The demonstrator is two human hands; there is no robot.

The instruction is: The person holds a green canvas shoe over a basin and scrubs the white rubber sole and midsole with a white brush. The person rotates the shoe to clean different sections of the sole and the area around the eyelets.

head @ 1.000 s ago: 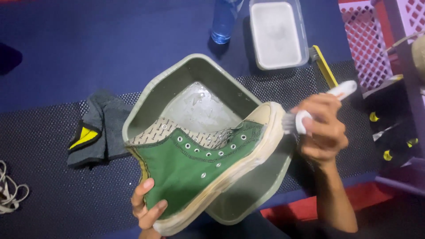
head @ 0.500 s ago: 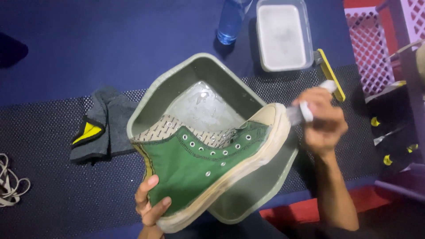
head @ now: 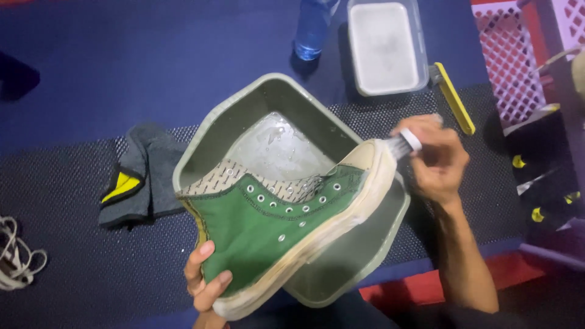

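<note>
Since a moment ago, the right hand [head: 436,161] has dropped lower and now presses the little brush [head: 403,144] against the toe of the green shoe [head: 277,228]. Its fingers are closed tight around the brush handle. The left hand [head: 204,286] holds the heel end of the shoe, near the person, with thumb and fingers pinched on the green cloth and the pale sole.

The shoe lies tilted over the grey tub [head: 268,91], which has soapy water in it. Its long way runs from the heel, near and left, up to the toe, far and right. So the toe sits right by the brush hand, and the heel sits by the other hand.

Far behind the tub stands a clear blue bottle [head: 312,30], and right of it a grey box with a pale lid [head: 384,45]. A yellow tool [head: 456,100] lies beside the box. On the left lie a grey and yellow cloth [head: 140,180] and white laces [head: 15,259], all on the blue table [head: 122,73].
</note>
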